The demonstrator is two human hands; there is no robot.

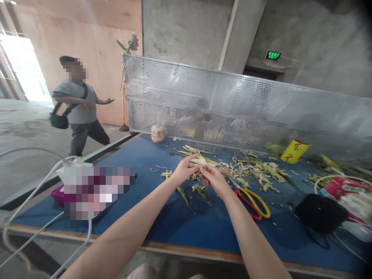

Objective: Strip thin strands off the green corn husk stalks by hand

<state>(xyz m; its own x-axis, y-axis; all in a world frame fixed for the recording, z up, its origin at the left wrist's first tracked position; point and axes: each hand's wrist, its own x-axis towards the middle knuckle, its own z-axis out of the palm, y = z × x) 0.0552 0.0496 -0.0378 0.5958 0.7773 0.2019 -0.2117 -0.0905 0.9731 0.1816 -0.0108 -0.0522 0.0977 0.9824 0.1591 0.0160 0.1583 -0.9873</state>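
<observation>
My left hand (184, 169) and my right hand (215, 179) meet above the blue table, fingers closed. Between them is a pale yellow-green husk strip (200, 159), its broad end sticking up past my left fingers. My right fingers pinch at its lower part, which they mostly hide. Two green, woven-looking plant pieces (185, 198) lie just below my hands, with loose stalks around them. Right of my right hand rest scissors (255, 203) with one red and one yellow handle, their blades pointing toward the scraps.
Shredded plant scraps (258, 170) cover the table's back right. A yellow roll (295, 151), a black box-like object (321, 213) and a red packet (345, 188) lie right. A whitish jar (157, 133) stands by the perforated metal screen (186, 85). White cables (31, 193) cross left; a person (80, 100) walks beyond.
</observation>
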